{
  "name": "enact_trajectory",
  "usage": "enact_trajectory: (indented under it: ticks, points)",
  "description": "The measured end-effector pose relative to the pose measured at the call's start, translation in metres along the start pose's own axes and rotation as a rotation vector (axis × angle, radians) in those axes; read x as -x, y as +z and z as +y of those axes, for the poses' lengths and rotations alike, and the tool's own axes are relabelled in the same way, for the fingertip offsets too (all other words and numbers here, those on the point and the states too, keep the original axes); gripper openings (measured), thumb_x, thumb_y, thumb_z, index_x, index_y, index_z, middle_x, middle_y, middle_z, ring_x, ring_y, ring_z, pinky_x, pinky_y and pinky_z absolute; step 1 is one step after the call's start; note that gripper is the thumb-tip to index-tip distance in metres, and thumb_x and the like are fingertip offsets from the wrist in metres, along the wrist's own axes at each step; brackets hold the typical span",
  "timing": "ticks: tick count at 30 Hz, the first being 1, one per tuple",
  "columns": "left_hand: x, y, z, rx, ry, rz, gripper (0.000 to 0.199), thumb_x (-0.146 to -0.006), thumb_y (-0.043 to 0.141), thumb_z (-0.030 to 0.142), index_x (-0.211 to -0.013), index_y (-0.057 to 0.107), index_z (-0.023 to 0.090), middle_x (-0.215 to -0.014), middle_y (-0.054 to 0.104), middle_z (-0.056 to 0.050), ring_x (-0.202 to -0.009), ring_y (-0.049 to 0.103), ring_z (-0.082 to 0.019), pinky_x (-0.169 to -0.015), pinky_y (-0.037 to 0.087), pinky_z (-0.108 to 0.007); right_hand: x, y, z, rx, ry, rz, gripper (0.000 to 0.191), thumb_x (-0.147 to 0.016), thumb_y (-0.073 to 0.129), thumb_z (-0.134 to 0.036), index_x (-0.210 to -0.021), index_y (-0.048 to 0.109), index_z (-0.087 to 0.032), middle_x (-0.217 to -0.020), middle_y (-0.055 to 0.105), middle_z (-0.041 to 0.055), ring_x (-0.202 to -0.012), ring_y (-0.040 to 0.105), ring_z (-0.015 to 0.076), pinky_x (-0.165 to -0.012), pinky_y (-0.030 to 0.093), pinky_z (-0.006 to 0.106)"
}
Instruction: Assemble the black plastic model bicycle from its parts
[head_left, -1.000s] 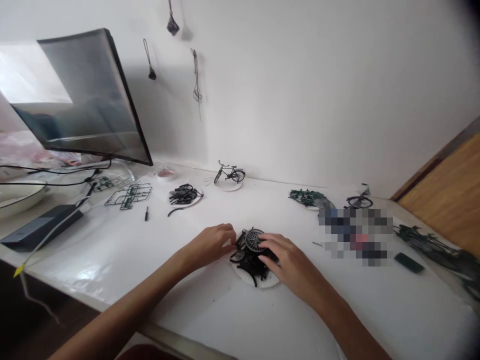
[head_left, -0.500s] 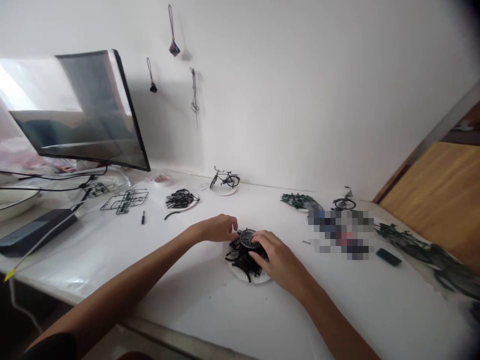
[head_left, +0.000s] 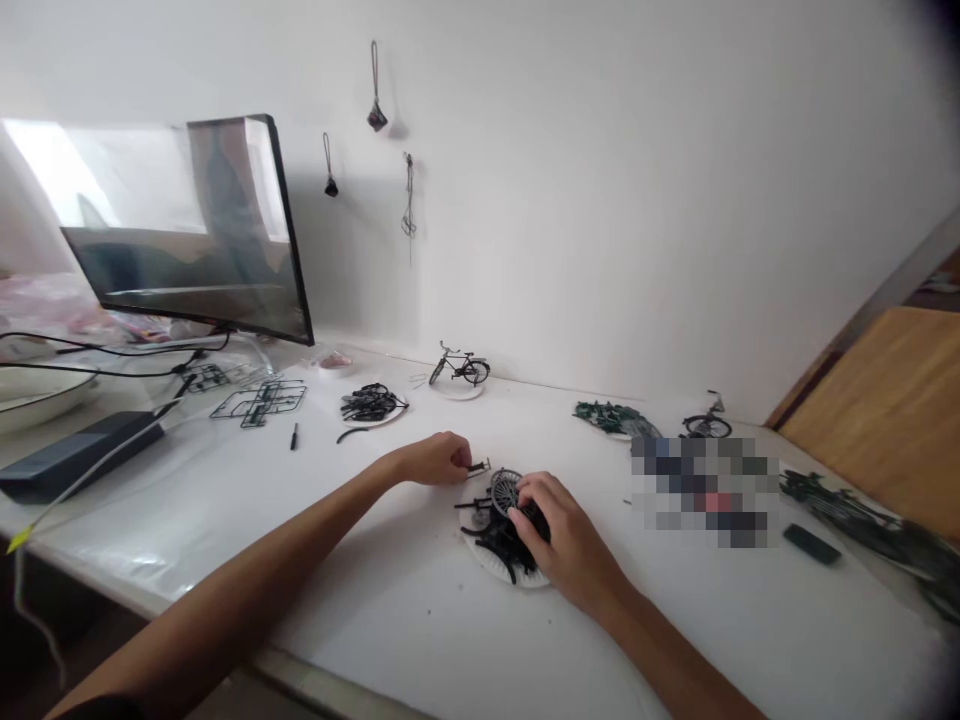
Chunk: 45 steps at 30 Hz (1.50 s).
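A white paper plate [head_left: 491, 570] holds a heap of black model parts [head_left: 499, 535]. Over its far side, my right hand [head_left: 551, 515] pinches a spoked wheel [head_left: 506, 492], which stands tilted. My left hand [head_left: 448, 460], just beyond the plate's left edge, has its fingers closed on a small black part [head_left: 478, 467] that sticks out to the right. The fingertips of my right hand are partly hidden behind the wheel and the dark parts.
Behind are a model bicycle [head_left: 461, 368], a plate of black parts [head_left: 373, 403] and green parts [head_left: 611, 418]. Green frames [head_left: 259, 402], a small black tool [head_left: 294, 437] and a monitor [head_left: 187, 230] are left. A dark green case [head_left: 812, 545] lies right.
My left hand has drawn away from the heap with the small black part. The wheel in my right hand is now more tilted. The whole view has shifted slightly.
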<state>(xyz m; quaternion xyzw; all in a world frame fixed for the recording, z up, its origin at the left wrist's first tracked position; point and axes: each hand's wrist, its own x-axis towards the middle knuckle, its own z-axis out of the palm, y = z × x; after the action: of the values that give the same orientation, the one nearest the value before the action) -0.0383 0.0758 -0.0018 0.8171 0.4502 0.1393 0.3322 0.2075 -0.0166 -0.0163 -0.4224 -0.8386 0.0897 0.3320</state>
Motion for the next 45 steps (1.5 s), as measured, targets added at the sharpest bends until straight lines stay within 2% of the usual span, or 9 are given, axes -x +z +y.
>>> enact_trajectory:
  ticks: [5,13,18,24,26,30,35,39,45]
  points:
    - [-0.002,0.002,-0.003,0.352,0.132,0.167,0.022,-0.092,0.062,0.034,-0.095,0.058,0.012,-0.076,0.06,0.0,-0.064,0.059,-0.01,-0.062,0.051,-0.025,-0.005,-0.001,0.004,-0.045,0.011,0.083,0.009,-0.097,0.049,-0.028,-0.089,0.052,-0.023,-0.109,0.06,0.0078,-0.11,0.056,0.024,-0.097,0.043,0.04]
    - [0.008,0.021,0.041,0.717,0.355,0.342,0.031,-0.082,0.074,0.038,-0.088,0.057,0.012,-0.084,0.06,-0.003,-0.078,0.06,-0.013,-0.074,0.05,-0.028,-0.054,-0.022,-0.014,-0.165,0.087,0.149,0.02,-0.094,0.056,-0.039,-0.097,0.065,-0.021,-0.1,0.071,0.0055,-0.099,0.064,0.024,-0.091,0.046,0.037]
    - [0.014,0.022,0.047,0.786,0.375,0.301,0.034,-0.079,0.076,0.038,-0.085,0.058,0.011,-0.078,0.064,-0.006,-0.076,0.063,-0.016,-0.07,0.05,-0.029,-0.057,-0.024,-0.03,-0.216,0.116,0.105,0.026,-0.096,0.052,-0.037,-0.08,0.065,-0.021,-0.08,0.071,0.0005,-0.079,0.066,0.0186,-0.075,0.048,0.028]
    - [0.021,0.014,0.041,0.766,0.31,0.191,0.032,-0.075,0.08,0.034,-0.082,0.06,0.01,-0.069,0.065,-0.004,-0.065,0.06,-0.013,-0.063,0.047,-0.027,-0.069,-0.05,0.002,-0.118,0.212,0.326,0.036,-0.101,0.036,-0.043,-0.095,0.06,-0.018,-0.095,0.07,0.0104,-0.089,0.064,0.0227,-0.081,0.048,0.035]
    - [0.022,0.014,0.037,0.758,0.285,0.191,0.03,-0.077,0.078,0.035,-0.083,0.061,0.01,-0.068,0.064,-0.004,-0.062,0.059,-0.013,-0.061,0.047,-0.026,-0.069,-0.06,0.007,-0.081,0.177,0.256,0.031,-0.098,0.044,-0.041,-0.088,0.061,-0.018,-0.087,0.07,0.0085,-0.085,0.064,0.0221,-0.079,0.048,0.035]
    - [0.02,0.019,0.033,0.733,0.265,0.261,0.025,-0.082,0.072,0.033,-0.085,0.063,0.01,-0.07,0.063,-0.003,-0.063,0.058,-0.012,-0.061,0.046,-0.026,-0.045,-0.06,-0.005,-0.019,0.017,-0.071,0.012,-0.09,0.06,-0.026,-0.081,0.066,-0.022,-0.078,0.07,0.0005,-0.074,0.064,0.0173,-0.072,0.049,0.03]
    - [0.014,0.033,0.031,0.694,0.265,0.309,0.017,-0.081,0.07,0.023,-0.09,0.069,0.008,-0.072,0.064,-0.005,-0.066,0.058,-0.013,-0.065,0.048,-0.027,-0.019,-0.041,-0.016,0.082,-0.141,-0.176,0.015,-0.089,0.055,-0.013,-0.083,0.065,-0.022,-0.077,0.066,0.0004,-0.073,0.057,0.0179,-0.076,0.044,0.035]
    - [0.012,0.038,0.032,0.689,0.247,0.353,0.017,-0.081,0.07,0.022,-0.091,0.07,0.008,-0.078,0.067,-0.006,-0.068,0.059,-0.014,-0.067,0.049,-0.028,-0.023,-0.035,-0.008,0.101,-0.141,-0.088,0.004,-0.09,0.06,-0.022,-0.089,0.063,-0.023,-0.081,0.066,0.0018,-0.078,0.057,0.0206,-0.079,0.043,0.039]
    - [0.016,0.042,0.043,0.625,0.244,0.378,0.013,-0.084,0.069,0.022,-0.092,0.071,0.012,-0.088,0.071,-0.008,-0.08,0.062,-0.016,-0.075,0.049,-0.028,-0.023,-0.023,0.013,-0.019,0.067,0.207,0.02,-0.096,0.054,-0.034,-0.112,0.055,-0.022,-0.089,0.067,0.0034,-0.085,0.064,0.0201,-0.077,0.05,0.032]
